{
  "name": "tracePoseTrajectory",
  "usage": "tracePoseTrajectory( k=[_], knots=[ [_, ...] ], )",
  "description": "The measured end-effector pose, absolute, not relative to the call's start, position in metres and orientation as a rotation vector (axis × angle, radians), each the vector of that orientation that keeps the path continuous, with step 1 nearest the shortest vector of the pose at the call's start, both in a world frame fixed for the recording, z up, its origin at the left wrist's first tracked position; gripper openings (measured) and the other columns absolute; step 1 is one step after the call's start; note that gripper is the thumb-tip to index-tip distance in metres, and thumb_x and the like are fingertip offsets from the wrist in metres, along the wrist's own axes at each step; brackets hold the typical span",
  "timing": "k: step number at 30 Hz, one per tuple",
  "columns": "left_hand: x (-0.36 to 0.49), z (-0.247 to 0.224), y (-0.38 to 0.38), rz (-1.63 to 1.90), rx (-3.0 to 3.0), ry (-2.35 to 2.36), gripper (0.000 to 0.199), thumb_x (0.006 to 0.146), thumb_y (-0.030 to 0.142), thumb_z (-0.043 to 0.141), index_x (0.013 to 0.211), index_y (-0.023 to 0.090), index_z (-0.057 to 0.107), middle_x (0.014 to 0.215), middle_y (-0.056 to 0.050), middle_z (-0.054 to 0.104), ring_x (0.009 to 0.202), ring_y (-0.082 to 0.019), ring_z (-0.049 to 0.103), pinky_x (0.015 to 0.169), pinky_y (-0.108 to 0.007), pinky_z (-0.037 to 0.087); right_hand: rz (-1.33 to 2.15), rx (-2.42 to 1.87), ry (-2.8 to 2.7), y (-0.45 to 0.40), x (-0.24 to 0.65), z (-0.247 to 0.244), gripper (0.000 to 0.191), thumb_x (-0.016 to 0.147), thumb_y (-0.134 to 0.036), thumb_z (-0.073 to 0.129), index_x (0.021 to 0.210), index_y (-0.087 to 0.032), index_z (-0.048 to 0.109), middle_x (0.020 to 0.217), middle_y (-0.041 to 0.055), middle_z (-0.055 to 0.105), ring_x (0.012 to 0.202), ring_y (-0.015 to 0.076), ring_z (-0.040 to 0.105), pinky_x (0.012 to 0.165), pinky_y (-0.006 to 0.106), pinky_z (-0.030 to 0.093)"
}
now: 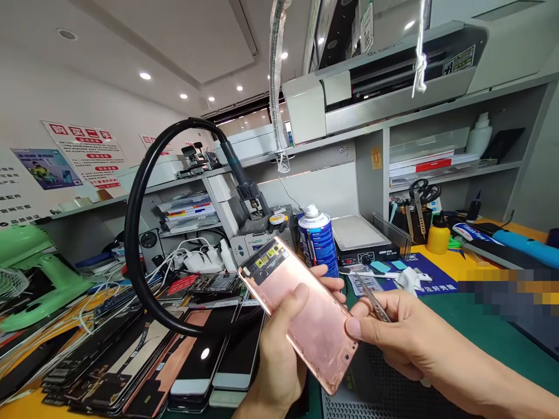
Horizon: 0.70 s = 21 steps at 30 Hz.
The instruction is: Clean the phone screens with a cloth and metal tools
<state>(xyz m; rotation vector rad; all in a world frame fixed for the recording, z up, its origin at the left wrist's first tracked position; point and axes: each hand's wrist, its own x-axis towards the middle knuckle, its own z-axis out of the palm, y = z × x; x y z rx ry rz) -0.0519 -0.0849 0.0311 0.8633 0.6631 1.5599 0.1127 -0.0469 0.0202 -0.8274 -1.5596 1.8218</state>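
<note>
A rose-gold phone back shell (312,317) is held tilted at the centre, its inner face towards me. My left hand (282,343) is closed around its left side, the thumb lying on the pink metal and the fingertips showing past the far edge. A black panel with yellow-edged parts fills the shell's upper end. My right hand (408,329) is at the lower right edge, its thumb against the shell. Slim metal tweezers (375,302) with holes along them are gripped in that hand, pointing up and away. Their lower end is hidden by the fingers.
Stacked phones and screens (187,355) lie at left under a curved black hose (131,233). Behind the shell stand a blue spray can (318,241) and a flat heating plate (364,238). A yellow bottle (438,235) and a green fan (43,273) flank the bench.
</note>
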Motion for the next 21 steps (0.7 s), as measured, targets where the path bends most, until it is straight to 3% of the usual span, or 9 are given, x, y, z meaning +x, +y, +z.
tracePoseTrajectory(
  k=[7, 14, 21],
  knots=[
    [-0.0459, 0.0303, -0.0819, 1.631, 0.980, 0.916, 0.026, 0.083, 0.033, 0.068, 0.101, 0.015, 0.070, 0.075, -0.003, 0.067, 0.069, -0.016, 0.058, 0.065, -0.027, 0.048, 1.707, -0.899, -1.462, -0.0450, 0.1107, 0.0182, 0.037, 0.084, -0.051, 0.066, 0.071, -0.020, 0.051, 0.045, -0.0128, 0.024, 0.041, 0.0061, 0.012, 0.039, 0.024, 0.007],
    [-0.0459, 0.0240, -0.0822, 1.616, 1.047, 1.040, 0.039, 0.082, 0.042, 0.067, 0.101, 0.008, 0.073, 0.081, -0.010, 0.071, 0.078, -0.023, 0.065, 0.068, -0.031, 0.052, 1.511, -0.911, -1.614, -0.0482, 0.1061, 0.0164, 0.045, 0.083, -0.055, 0.065, 0.063, -0.019, 0.045, 0.053, -0.0093, 0.025, 0.048, 0.0073, 0.013, 0.041, 0.025, 0.011],
    [-0.0474, 0.0259, -0.0839, 1.617, 1.133, 1.105, 0.035, 0.081, 0.044, 0.068, 0.086, 0.010, 0.073, 0.059, -0.003, 0.063, 0.056, -0.015, 0.056, 0.052, -0.024, 0.042, 1.435, -0.892, -1.729, -0.0508, 0.1071, 0.0157, 0.049, 0.091, -0.056, 0.053, 0.062, -0.021, 0.035, 0.057, -0.0081, 0.021, 0.052, 0.0097, 0.014, 0.045, 0.027, 0.013]
  ],
)
